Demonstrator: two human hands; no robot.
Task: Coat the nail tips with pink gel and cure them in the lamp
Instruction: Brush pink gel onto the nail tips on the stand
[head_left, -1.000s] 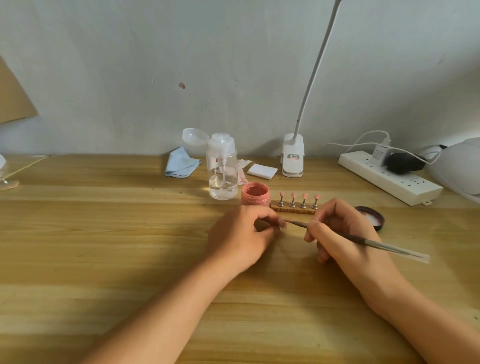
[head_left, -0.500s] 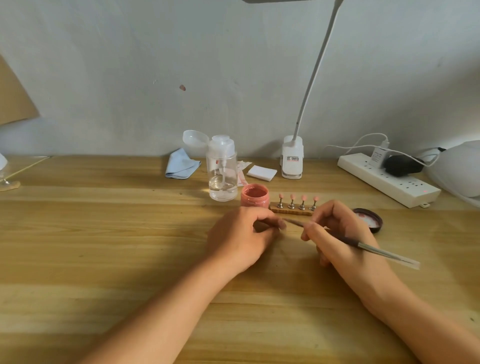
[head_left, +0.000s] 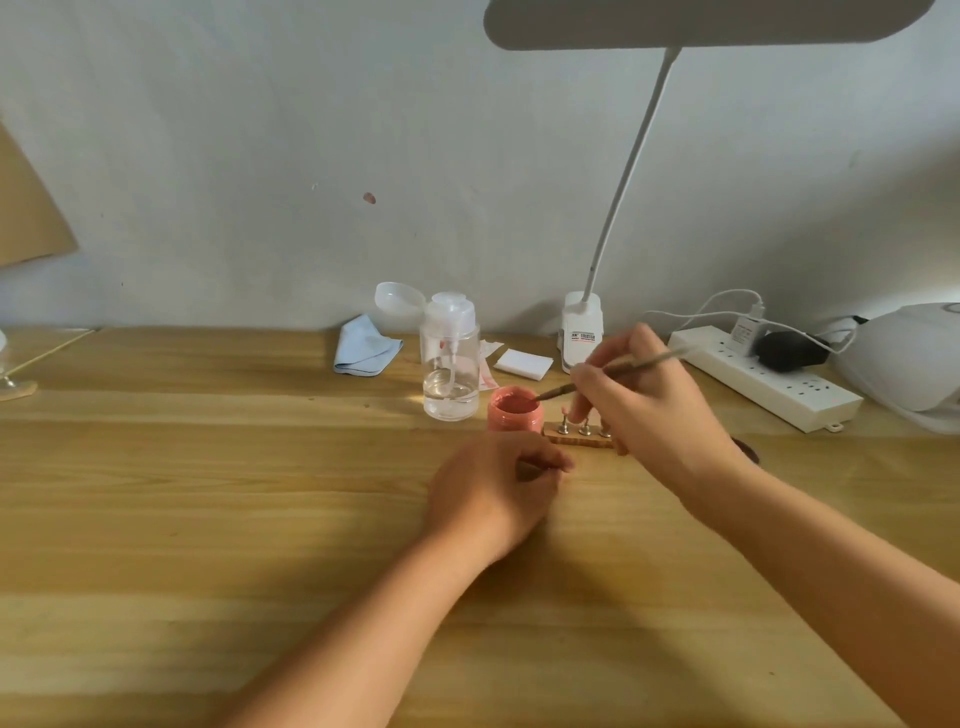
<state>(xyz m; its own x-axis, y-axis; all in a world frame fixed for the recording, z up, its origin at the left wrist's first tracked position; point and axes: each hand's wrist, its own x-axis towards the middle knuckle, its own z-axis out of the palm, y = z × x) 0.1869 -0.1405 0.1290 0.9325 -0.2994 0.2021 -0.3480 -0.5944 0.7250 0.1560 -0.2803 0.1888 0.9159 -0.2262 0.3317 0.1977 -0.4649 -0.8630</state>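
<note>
**Q:** Right grip, status?

**A:** Closed. The right hand (head_left: 644, 410) pinches the thin metal brush (head_left: 649, 364), its tip dipped in the round pink gel jar (head_left: 514, 418). The wrist is raised over the wooden holder (head_left: 576, 443), which carries nail tips (head_left: 563, 415) on metal pegs.

**Q:** Left grip?

**A:** The left hand (head_left: 493, 493) rests on the wood-grain desk (head_left: 208, 467) near the jar, fingers curled against the thumb. Whether it holds anything cannot be told.
</note>
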